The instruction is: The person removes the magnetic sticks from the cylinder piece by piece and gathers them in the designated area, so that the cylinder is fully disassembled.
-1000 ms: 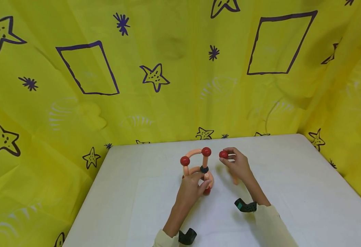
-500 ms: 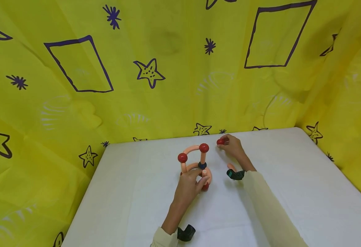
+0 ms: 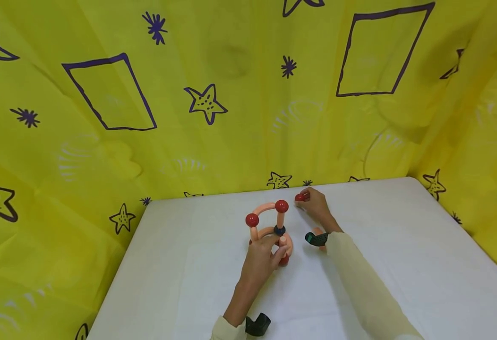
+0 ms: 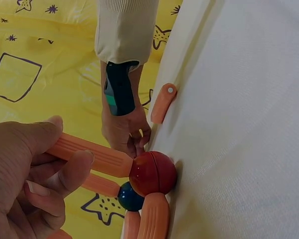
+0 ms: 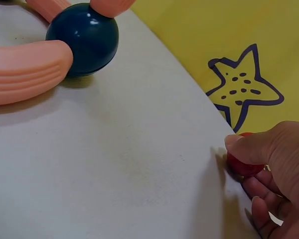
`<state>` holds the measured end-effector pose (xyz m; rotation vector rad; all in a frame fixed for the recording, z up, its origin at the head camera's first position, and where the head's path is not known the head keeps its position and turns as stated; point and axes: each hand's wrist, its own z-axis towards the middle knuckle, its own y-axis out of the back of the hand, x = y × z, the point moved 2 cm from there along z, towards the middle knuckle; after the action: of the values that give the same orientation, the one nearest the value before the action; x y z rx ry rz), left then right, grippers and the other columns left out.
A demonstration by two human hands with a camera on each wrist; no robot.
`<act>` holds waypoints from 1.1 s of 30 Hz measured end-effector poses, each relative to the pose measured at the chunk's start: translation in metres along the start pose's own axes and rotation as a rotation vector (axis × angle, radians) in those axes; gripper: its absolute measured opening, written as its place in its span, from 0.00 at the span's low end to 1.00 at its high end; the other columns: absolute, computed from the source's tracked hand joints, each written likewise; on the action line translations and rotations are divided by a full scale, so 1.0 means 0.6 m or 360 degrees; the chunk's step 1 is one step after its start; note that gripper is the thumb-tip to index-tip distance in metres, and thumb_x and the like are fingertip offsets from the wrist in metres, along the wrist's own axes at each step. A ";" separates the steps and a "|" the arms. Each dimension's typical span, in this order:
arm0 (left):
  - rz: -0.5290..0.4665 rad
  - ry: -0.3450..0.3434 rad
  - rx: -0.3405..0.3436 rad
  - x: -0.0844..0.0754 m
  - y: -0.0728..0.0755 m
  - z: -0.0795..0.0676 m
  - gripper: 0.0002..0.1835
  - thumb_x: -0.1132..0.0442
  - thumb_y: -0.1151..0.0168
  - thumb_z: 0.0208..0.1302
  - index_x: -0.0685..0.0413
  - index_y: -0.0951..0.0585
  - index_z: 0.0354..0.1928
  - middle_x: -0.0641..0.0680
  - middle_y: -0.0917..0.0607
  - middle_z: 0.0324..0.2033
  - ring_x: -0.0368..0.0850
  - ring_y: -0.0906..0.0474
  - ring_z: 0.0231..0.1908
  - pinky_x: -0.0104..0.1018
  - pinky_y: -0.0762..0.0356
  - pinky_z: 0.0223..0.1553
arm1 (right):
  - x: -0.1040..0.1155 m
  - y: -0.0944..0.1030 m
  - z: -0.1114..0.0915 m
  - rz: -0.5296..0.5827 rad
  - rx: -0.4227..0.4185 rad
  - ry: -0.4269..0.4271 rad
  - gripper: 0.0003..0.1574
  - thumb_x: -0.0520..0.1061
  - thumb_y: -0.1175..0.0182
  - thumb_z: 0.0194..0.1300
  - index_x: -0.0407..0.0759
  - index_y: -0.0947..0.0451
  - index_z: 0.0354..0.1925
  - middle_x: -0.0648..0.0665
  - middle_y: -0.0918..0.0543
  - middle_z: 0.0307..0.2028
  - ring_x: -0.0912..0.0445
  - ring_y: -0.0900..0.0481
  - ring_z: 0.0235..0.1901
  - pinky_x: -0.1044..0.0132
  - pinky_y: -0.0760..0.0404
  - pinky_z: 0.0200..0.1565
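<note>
My left hand (image 3: 259, 257) pinches an upright peach rod (image 4: 92, 152) between thumb and fingers. That rod is joined to a red ball (image 4: 152, 173) at the base of a ball-and-rod structure. Two more red balls top the structure, one at the left (image 3: 252, 220) and one at the right (image 3: 281, 206), with a curved peach rod between them. A dark blue ball (image 5: 84, 40) sits lower down. At the table's far side, my right hand (image 3: 315, 205) holds a loose red ball (image 5: 245, 162), partly covered by the thumb, at or just above the surface.
A loose curved peach rod (image 4: 163, 103) lies on the white table (image 3: 167, 264), under my right wrist in the head view. Yellow patterned cloth (image 3: 240, 141) stands behind the table's back edge. Each wrist wears a black camera mount, as on the right (image 3: 316, 239).
My right hand has carried the loose red ball away toward the table's back edge and slightly left. The left hand stays on the structure. The head view has shifted slightly.
</note>
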<state>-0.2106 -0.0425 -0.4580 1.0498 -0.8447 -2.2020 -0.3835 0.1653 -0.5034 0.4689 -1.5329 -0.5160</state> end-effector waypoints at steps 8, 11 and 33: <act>0.0027 0.0006 0.0003 0.001 0.002 0.003 0.11 0.58 0.29 0.58 0.57 0.16 0.36 0.50 0.16 0.27 0.31 0.37 0.19 0.17 0.39 0.20 | 0.002 -0.005 -0.001 -0.0021 0.0013 -0.0059 0.29 0.45 0.34 0.63 0.35 0.31 0.57 0.32 0.23 0.54 0.41 0.26 0.53 0.48 0.24 0.57; 0.0042 0.0013 0.0011 0.000 0.001 0.004 0.11 0.56 0.30 0.58 0.56 0.16 0.36 0.49 0.16 0.27 0.31 0.35 0.18 0.17 0.38 0.20 | 0.001 -0.004 -0.003 -0.0019 0.0006 -0.0057 0.28 0.45 0.35 0.63 0.35 0.31 0.57 0.32 0.24 0.54 0.42 0.26 0.53 0.48 0.24 0.57; 0.0015 -0.0045 -0.0036 -0.002 -0.005 -0.004 0.10 0.57 0.31 0.60 0.56 0.18 0.35 0.47 0.15 0.27 0.34 0.26 0.22 0.15 0.36 0.23 | -0.007 0.000 -0.008 0.0039 0.0051 -0.0070 0.34 0.44 0.35 0.63 0.36 0.35 0.63 0.31 0.25 0.57 0.40 0.26 0.56 0.47 0.25 0.59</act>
<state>-0.2086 -0.0408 -0.4608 1.0043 -0.8334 -2.2183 -0.3787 0.1674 -0.5069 0.4652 -1.5893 -0.4863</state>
